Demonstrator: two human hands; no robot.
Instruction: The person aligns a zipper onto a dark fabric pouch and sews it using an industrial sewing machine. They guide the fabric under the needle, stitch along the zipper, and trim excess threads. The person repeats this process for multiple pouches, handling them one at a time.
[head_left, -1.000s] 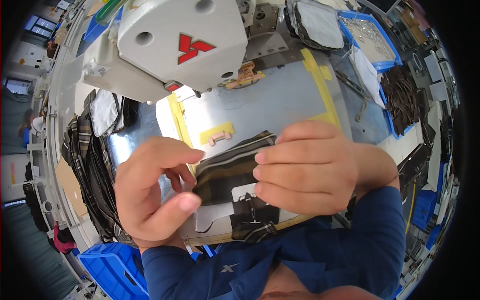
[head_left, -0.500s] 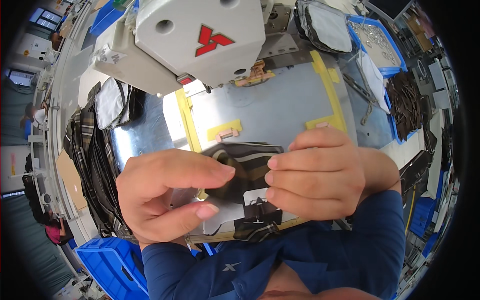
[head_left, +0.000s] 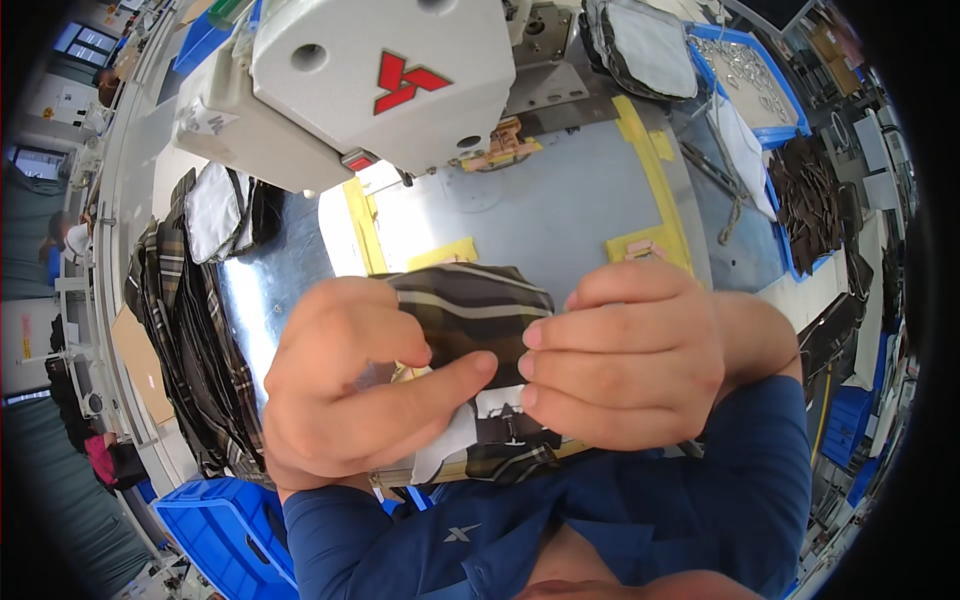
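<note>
A striped plaid fabric piece (head_left: 470,312) in dark brown and cream is held up between my two hands, in front of the sewing machine. My left hand (head_left: 350,390) grips its left side, with the thumb lying across the cloth and the index finger bent. My right hand (head_left: 635,365) has its fingers closed on the right edge; its thumb is mostly hidden. Below the plaid hangs a dark strap (head_left: 510,430) with a small metal buckle, beside white lining (head_left: 447,447). The far fingers of my left hand are hidden behind the cloth.
The white sewing machine head (head_left: 385,85) overhangs a metal plate (head_left: 560,205) edged with yellow tape. Stacked plaid pieces (head_left: 175,330) lie at left. At right are a blue tray of metal parts (head_left: 745,75), dark strips (head_left: 805,195) and tweezers (head_left: 715,170). A blue crate (head_left: 225,535) stands lower left.
My left hand has moved from a wide thumb-and-finger gap to a grip, its thumb now on the cloth. More of the striped side shows. My right hand still holds its edge.
</note>
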